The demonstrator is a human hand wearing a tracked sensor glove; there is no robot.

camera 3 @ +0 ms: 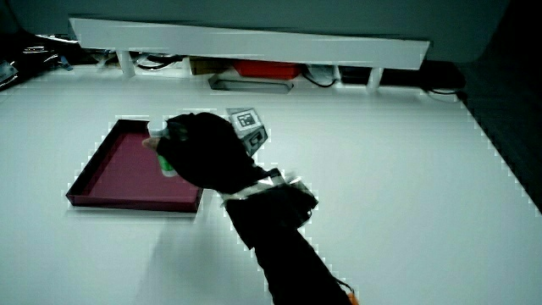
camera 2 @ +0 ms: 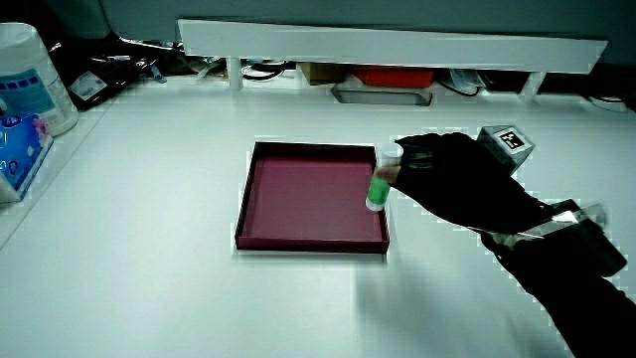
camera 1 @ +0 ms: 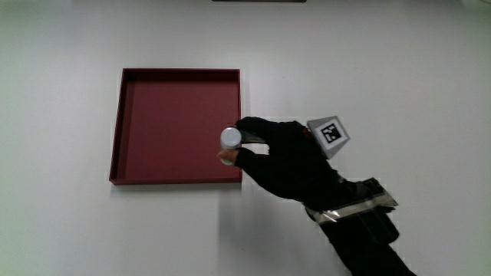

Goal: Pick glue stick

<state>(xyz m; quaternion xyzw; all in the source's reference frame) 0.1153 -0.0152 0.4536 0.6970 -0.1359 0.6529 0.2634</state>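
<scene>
Pinching the upright glue stick (camera 1: pixel 231 138) at the tray's (camera 1: pixel 176 181) edge, the hand (camera 1: pixel 288 157) is risking a slip from its fingertip-only hold.

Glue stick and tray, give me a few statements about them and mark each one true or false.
1. The hand grips the glue stick with its fingers. True.
2. The glue stick lies flat on the table outside the red tray. False: it stands upright in the hand, at the tray's edge.
3. The tray holds several other items. False: nothing else shows in it.
4. The glue stick has a green body and a white cap. True.
5. A patterned cube sits on the back of the hand. True.
</scene>
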